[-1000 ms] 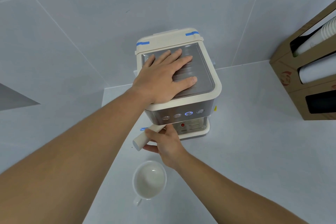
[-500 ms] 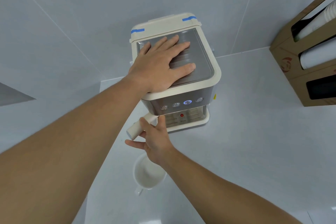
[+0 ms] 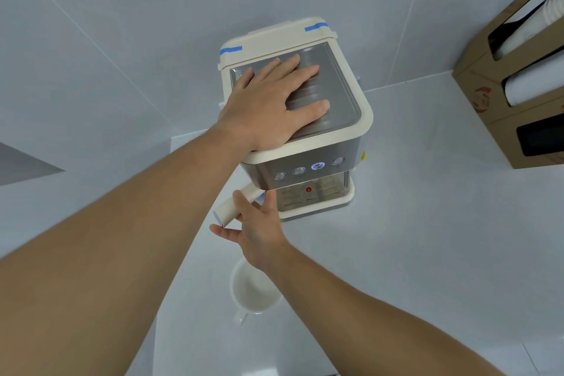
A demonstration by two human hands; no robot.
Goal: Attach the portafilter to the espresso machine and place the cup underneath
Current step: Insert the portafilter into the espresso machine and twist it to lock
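Note:
The cream and steel espresso machine (image 3: 332, 159) stands on the white counter against the tiled wall. My left hand (image 3: 274, 101) lies flat on its metal top, fingers spread. The portafilter's cream handle (image 3: 229, 210) sticks out from under the machine's front left, pointing toward me and left; its head is hidden beneath the machine. My right hand (image 3: 259, 229) is at the handle with its fingers loose and apart, index finger and thumb touching it. A white cup (image 3: 253, 293) sits on the counter in front of the machine, partly covered by my right wrist.
A brown cardboard dispenser (image 3: 488, 76) holding stacks of paper cups hangs at the right. The white counter (image 3: 427, 238) stretches right of the machine. The drip tray (image 3: 320, 201) under the buttons holds nothing.
My right hand has loosened from a closed grip on the handle to spread fingers. My left hand stays pressed on the machine's top. The view shifted slightly.

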